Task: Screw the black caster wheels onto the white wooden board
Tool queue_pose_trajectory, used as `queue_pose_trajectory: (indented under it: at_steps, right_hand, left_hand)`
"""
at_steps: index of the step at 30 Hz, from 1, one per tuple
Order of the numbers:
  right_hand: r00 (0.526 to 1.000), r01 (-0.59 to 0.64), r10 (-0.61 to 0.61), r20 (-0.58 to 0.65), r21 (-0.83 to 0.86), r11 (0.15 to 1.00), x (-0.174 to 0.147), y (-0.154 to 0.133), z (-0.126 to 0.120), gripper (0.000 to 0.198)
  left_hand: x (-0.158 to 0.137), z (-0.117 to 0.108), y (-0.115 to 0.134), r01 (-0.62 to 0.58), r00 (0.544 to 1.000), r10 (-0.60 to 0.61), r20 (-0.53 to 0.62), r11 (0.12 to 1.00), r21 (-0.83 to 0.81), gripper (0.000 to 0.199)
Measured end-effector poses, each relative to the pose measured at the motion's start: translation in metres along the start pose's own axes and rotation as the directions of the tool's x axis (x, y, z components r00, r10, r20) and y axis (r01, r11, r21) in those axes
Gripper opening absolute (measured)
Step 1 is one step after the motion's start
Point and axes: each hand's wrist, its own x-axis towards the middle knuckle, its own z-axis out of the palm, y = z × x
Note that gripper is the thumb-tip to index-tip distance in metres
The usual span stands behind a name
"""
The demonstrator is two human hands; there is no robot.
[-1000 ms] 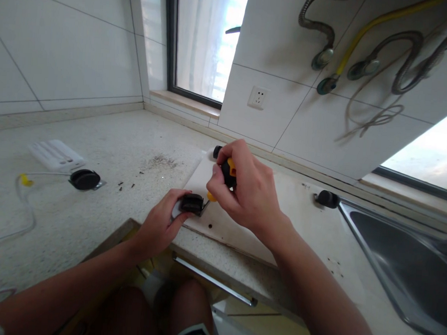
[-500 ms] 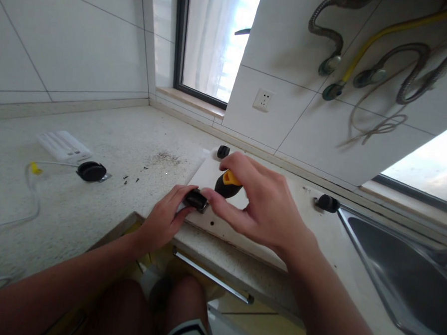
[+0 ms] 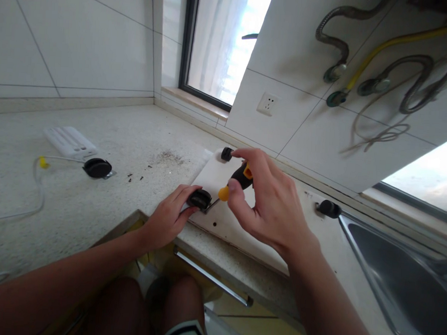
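Observation:
My left hand (image 3: 170,212) grips a black caster wheel (image 3: 200,199) at the near left corner of a pale board (image 3: 259,244). My right hand (image 3: 272,200) is closed around the handle of a black and yellow screwdriver (image 3: 242,175). Its thin shaft slants down to the left, and the tip meets the metal plate of the held caster or lies right beside it; which one I cannot tell. A dark hole shows in the board near that caster. Two more casters sit on the board, one by the far corner (image 3: 226,154) and one by the sink (image 3: 329,208).
A loose caster (image 3: 97,168) lies on the speckled counter (image 3: 94,210) beside a white power bank (image 3: 70,142) with a cable. Several small dark screws (image 3: 130,176) and some debris (image 3: 168,158) are scattered nearby. On the right is a metal sink (image 3: 409,267); hoses hang on the wall.
My right hand has shifted slightly right, and the screwdriver is tilted differently, so its yellow collar and shaft now show. My left hand still holds the caster. The view has shifted a little.

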Motion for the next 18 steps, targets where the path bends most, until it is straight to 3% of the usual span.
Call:
queue_pose_trajectory:
  at_steps: [2, 6, 10, 14, 18]
  right_hand:
    - [0.999, 0.002, -0.001, -0.037, 0.022, 1.0, 0.0, -0.0006, 0.0002, 0.026]
    - [0.999, 0.033, -0.032, -0.01, 0.132, 0.991, -0.0011, -0.0028, -0.0016, 0.041]
    - [0.998, -0.057, 0.061, -0.032, 0.12, 0.991, -0.0017, -0.0033, -0.0019, 0.028]
    - [0.999, -0.04, 0.044, -0.021, 0.166, 0.985, -0.0011, -0.0031, -0.0008, 0.044]
    - [0.993, -0.118, 0.119, 0.004, 0.15, 0.982, -0.0012, -0.0014, 0.0001, 0.029]
  left_hand:
    - [-0.0001, 0.0003, -0.0003, -0.003, 1.0, 0.003, -0.001, 1.0, 0.005, 0.04]
    - [0.0002, 0.0005, -0.0012, -0.015, 1.0, 0.015, 0.0, 1.0, 0.013, 0.04]
    - [0.0003, 0.0005, -0.0016, -0.021, 1.0, 0.021, -0.014, 1.0, 0.022, 0.04]
    - [0.0003, 0.0001, -0.0013, -0.026, 1.0, 0.026, -0.011, 1.0, 0.016, 0.04]
    - [0.0009, 0.0003, -0.0009, -0.013, 1.0, 0.013, -0.011, 1.0, 0.013, 0.04]
